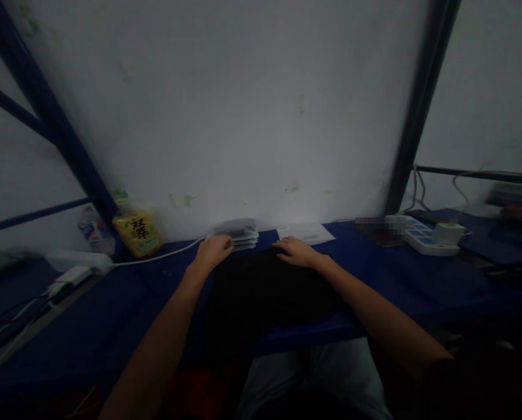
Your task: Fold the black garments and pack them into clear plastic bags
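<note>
A dark black cloth (270,289) lies spread on the blue desk (147,303) in front of me, its near part reaching the desk's front edge. At its far left corner is my left hand (212,254), closed with the fingers curled on the cloth's edge. My right hand (296,252) rests on the far right part of the cloth, fingers stretched and apart. Just beyond my left hand sits a stack of clear plastic packets (239,232). White paper sheets (309,233) lie flat behind my right hand. Folds in the cloth are too dark to make out.
At the back left stand a yellow package (138,233) and a plastic bottle (95,230). A white power strip (75,268) with cables lies nearby. On the right is another power strip (427,236) with a plugged-in adapter (449,232). Metal posts (418,111) rise against the wall.
</note>
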Demonstrator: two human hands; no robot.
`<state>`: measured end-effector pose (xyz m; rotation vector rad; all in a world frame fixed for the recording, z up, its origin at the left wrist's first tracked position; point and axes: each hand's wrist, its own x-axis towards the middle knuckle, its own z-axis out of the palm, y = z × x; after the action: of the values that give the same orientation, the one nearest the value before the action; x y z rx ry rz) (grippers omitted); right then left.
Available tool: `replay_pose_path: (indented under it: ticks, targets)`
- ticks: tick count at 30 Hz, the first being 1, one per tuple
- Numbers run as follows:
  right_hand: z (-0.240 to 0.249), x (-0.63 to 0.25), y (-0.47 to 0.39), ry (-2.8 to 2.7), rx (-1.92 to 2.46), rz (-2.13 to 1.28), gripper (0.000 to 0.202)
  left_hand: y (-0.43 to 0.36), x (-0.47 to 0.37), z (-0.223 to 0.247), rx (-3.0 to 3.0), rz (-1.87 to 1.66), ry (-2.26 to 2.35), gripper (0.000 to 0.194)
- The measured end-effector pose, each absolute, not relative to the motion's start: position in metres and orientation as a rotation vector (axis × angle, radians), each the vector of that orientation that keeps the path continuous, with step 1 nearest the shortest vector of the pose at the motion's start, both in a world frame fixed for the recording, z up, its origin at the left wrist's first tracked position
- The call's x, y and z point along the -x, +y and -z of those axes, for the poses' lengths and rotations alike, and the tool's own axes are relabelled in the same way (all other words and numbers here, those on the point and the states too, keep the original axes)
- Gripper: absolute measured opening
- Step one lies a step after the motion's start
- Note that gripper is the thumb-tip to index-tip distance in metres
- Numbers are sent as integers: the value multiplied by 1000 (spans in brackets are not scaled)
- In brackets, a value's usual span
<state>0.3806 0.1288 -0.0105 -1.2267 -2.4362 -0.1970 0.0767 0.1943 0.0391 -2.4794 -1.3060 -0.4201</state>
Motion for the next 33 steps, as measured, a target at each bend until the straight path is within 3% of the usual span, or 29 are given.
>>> replay_pose_path:
  ticks: [3,7,11,15,24,33]
  targets:
    - [8,-376,139,-2440,1293,237,39,180,-57,-31,2528,257,-1417,16]
    - [8,-370,145,-2434,1345,306,20,165,-39,-20,2566,356,-1444,16]
    - [7,-369,140,-2372,1322,359,19,161,-42,-19,2594,414,-1284,9]
    - [2,-375,136,-2274,1327,375,18,160,-47,-24,2570,580,-1229,20]
    - [-26,-406,87,-2080,958,-131,15,96,-42,-53,2706,916,-1068,13]
    - [-2,-411,10,-2478,912,-351,16,15,-24,-6,2906,766,-872,13]
